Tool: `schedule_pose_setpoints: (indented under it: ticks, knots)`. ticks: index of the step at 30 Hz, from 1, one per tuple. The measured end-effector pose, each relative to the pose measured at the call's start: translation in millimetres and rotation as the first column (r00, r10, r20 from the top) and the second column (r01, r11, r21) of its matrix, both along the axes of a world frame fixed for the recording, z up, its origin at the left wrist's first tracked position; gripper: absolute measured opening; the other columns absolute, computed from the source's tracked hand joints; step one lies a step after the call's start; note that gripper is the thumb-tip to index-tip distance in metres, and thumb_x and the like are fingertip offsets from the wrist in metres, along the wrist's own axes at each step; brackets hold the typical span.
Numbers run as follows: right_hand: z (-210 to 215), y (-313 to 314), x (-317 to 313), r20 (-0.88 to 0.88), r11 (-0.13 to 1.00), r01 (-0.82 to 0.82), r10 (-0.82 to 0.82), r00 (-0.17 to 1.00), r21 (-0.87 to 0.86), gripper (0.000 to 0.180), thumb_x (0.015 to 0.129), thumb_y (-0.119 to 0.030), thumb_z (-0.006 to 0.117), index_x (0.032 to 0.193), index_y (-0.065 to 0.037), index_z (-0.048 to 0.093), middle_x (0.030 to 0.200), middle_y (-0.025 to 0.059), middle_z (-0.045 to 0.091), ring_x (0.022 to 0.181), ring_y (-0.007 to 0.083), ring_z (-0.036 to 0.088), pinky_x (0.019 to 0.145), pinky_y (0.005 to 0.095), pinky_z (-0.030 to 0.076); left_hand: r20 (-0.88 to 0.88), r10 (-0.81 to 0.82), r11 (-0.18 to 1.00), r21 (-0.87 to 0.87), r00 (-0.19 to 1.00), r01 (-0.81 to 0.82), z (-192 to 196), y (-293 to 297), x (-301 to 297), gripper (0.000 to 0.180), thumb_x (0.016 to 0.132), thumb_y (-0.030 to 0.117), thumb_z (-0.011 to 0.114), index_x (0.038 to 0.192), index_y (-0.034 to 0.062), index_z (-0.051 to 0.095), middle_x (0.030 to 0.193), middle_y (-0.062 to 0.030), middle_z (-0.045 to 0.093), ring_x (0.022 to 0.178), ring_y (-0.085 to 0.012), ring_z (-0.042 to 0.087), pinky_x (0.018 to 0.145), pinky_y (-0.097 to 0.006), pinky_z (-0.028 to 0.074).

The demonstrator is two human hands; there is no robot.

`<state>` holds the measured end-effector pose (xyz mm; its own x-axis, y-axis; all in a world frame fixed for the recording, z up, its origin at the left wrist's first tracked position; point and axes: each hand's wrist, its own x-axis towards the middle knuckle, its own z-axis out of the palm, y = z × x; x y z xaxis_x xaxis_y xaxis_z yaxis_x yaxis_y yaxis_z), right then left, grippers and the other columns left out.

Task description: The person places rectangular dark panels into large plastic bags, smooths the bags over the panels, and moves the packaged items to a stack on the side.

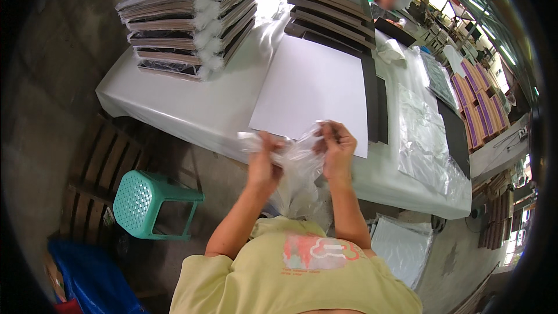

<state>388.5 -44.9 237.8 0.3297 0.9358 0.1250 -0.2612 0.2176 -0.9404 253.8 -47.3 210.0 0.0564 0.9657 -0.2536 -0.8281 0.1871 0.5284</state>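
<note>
A clear plastic bag point(299, 177) hangs between my two hands in front of my body, at the table's near edge. My left hand point(264, 163) is closed on its left side, with a bit of film sticking out past the fingers. On the other side, my right hand point(336, 148) pinches the bag's upper edge between thumb and fingers. Just beyond them a large white sheet point(311, 90) lies flat on dark boards point(375, 99), its near edge partly behind my hands and the film.
Plastic-wrapped board stacks point(195, 26) stand at the table's back left, with bare dark boards point(331, 3) beside them. Clear bags point(421, 134) lie at the right. A green stool point(154, 203) stands left below the white-covered table point(168, 104). A person point(385, 0) sits beyond the far end.
</note>
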Motion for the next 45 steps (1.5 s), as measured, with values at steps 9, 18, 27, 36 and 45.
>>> schedule_pose_setpoints:
  ticks: [9,18,27,36,45]
  knots:
    - [-79.9,-80.5,207.9,0.296,0.809,0.583,-0.539,0.788,-0.077,0.029,0.070,-0.003,0.064,0.098,0.003,0.059,0.086,0.0060,0.056,0.077,0.0130,0.051,0.072,0.0249,0.044,-0.917,0.271,0.830,0.376,-0.292,-0.411,-136.6,-3.3,-275.6,0.034,0.081,0.029,0.056,0.084,-0.0040,0.057,0.072,-0.0141,0.058,0.063,-0.0252,0.052,0.061,-0.035,0.043]
    - [-30.5,-31.8,59.1,0.242,0.993,-0.013,0.042,0.969,-0.120,0.013,0.077,-0.006,0.061,0.085,-0.004,0.051,0.065,0.0020,0.056,0.053,0.0070,0.048,0.046,0.0214,0.039,-0.857,0.043,0.876,0.280,0.514,0.393,-12.8,31.3,-38.4,0.054,0.059,0.009,0.074,0.108,0.0039,0.053,0.093,-0.0056,0.055,0.085,-0.0148,0.052,0.068,-0.029,0.046]
    - [-22.7,-29.6,61.4,0.785,0.859,0.184,-0.512,0.348,0.479,0.018,0.086,-0.018,0.050,0.078,-0.003,0.050,0.060,0.0043,0.049,0.052,0.0134,0.045,0.049,0.0263,0.038,-0.639,-0.354,0.800,0.172,0.683,0.575,-0.2,13.8,50.3,0.030,0.073,0.025,0.067,0.091,0.0045,0.055,0.073,-0.0012,0.054,0.067,-0.0088,0.050,0.057,-0.023,0.041]
    - [-16.3,-51.6,100.8,-0.682,0.800,-0.485,0.576,0.451,0.354,0.025,0.079,-0.034,0.059,0.081,-0.010,0.054,0.068,0.0001,0.050,0.061,0.0069,0.047,0.054,0.0206,0.041,-0.995,-0.099,0.420,-0.025,0.018,0.907,0.9,16.4,43.6,0.020,0.079,0.024,0.059,0.084,0.0037,0.057,0.081,-0.0054,0.052,0.074,-0.0117,0.049,0.059,-0.026,0.041]
    - [-27.2,-65.9,99.3,0.269,0.419,-0.848,0.819,0.508,0.325,0.025,0.064,-0.018,0.073,0.074,0.001,0.060,0.089,0.0100,0.055,0.074,0.0156,0.050,0.063,0.0273,0.041,-0.114,-0.335,0.932,0.107,0.935,0.347,-11.3,33.4,17.5,0.035,0.086,0.038,0.045,0.103,0.0079,0.052,0.097,-0.0023,0.053,0.089,-0.0145,0.049,0.078,-0.030,0.041]
